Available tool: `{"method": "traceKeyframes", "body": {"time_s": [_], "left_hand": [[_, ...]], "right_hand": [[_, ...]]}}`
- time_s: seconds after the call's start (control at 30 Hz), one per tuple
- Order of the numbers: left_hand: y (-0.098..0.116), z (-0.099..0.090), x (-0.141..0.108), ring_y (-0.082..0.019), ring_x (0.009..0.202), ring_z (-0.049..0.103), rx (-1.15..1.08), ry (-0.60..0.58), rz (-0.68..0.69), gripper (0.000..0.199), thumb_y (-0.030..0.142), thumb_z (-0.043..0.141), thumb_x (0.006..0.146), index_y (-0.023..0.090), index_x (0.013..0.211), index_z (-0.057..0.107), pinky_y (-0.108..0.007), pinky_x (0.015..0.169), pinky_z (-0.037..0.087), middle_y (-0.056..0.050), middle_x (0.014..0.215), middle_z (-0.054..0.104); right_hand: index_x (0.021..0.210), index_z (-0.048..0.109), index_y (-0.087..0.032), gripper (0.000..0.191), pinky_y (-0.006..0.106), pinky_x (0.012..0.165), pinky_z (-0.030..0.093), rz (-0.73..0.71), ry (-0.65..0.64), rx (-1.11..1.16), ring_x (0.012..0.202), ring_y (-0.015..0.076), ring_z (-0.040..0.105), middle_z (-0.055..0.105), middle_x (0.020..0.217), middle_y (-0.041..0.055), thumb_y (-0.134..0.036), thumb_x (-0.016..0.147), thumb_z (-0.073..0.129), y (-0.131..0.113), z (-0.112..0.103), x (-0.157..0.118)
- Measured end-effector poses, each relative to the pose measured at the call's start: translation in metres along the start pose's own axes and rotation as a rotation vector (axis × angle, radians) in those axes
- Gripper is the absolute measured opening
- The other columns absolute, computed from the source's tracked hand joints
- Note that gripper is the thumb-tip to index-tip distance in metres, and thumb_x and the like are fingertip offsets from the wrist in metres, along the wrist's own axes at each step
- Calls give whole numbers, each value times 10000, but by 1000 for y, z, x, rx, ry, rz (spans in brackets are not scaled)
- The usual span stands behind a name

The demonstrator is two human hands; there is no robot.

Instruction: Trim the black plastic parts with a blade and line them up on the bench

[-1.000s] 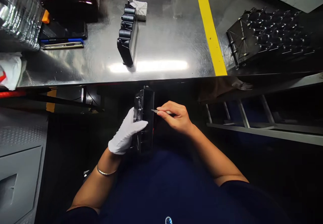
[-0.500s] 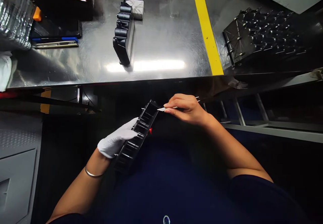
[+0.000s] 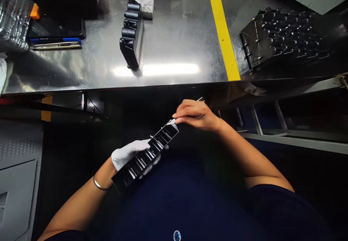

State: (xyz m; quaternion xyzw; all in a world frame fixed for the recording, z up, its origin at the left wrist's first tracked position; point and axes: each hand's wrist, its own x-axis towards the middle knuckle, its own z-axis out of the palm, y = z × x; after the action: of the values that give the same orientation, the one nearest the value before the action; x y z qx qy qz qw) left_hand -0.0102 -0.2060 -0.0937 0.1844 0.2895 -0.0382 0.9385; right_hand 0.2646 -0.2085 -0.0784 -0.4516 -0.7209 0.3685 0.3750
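Steel desk is reflecting a light streak, gloved left hand is gripping a black slotted part short of the desk's near edge, bare right hand is pinching a small blade at the part's desk-side end.

Ahead of me, from about eleven to one o'clock, stretches a shiny metal bench. Just left of twelve I see a ribbed black plastic housing standing upright on it, a crumpled white wrapped block just behind. Yellow tape runs between twelve and one. Towards one I have a cluster of black plastic housings; towards eleven, a blue-and-black pen and stacked clear plastic trays.
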Motion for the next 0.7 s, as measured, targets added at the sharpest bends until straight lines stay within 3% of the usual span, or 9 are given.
{"method": "traceKeyframes", "body": {"time_s": [0.07, 0.17, 0.3, 0.43, 0.53, 0.7], "left_hand": [[1, 1, 1, -166, 499, 566, -39, -15, -9, 456, 460, 597, 745, 181, 1102, 648, -263, 396, 418, -77, 773, 645], [7, 7, 3, -139, 500, 541, 30, 85, 103, 411, 442, 654, 732, 190, 1057, 663, -247, 410, 412, -63, 760, 639], [11, 13, 5, -185, 743, 590, 284, 213, 285, 409, 402, 658, 773, 208, 1133, 648, -287, 614, 481, -78, 945, 665], [11, 12, 8, -266, 1007, 571, 418, 243, 322, 457, 408, 628, 809, 233, 1230, 596, -355, 777, 478, -93, 1168, 628], [9, 12, 9, -297, 1043, 562, 435, 264, 325, 495, 439, 637, 798, 232, 1243, 583, -395, 800, 475, -103, 1159, 631], [8, 13, 13, -288, 1032, 582, 470, 324, 325, 509, 490, 615, 802, 206, 1224, 580, -413, 846, 480, -91, 1055, 664]], "right_hand": [[822, 744, -261, 179, 308, 639, 524, 48, 185, 33, 700, 159, 638, 708, 768, 28, -419, 819, 660, 2, 11, -3], [834, 735, -243, 202, 302, 643, 518, 109, 399, -18, 698, 157, 641, 718, 778, 30, -397, 864, 608, -1, 23, -7], [840, 722, -221, 213, 273, 630, 515, 136, 330, -128, 648, 143, 654, 725, 761, 21, -303, 909, 538, -11, 29, -12], [841, 721, -206, 215, 258, 639, 518, 143, 304, -200, 685, 153, 680, 740, 792, 32, -261, 915, 527, -18, 33, -15], [836, 718, -201, 204, 256, 658, 514, 154, 314, -233, 719, 163, 690, 743, 813, 44, -251, 912, 536, -19, 38, -18], [787, 699, -185, 243, 236, 561, 465, 131, 248, -351, 603, 132, 646, 709, 707, 32, -278, 926, 523, -20, 40, -20]]}}
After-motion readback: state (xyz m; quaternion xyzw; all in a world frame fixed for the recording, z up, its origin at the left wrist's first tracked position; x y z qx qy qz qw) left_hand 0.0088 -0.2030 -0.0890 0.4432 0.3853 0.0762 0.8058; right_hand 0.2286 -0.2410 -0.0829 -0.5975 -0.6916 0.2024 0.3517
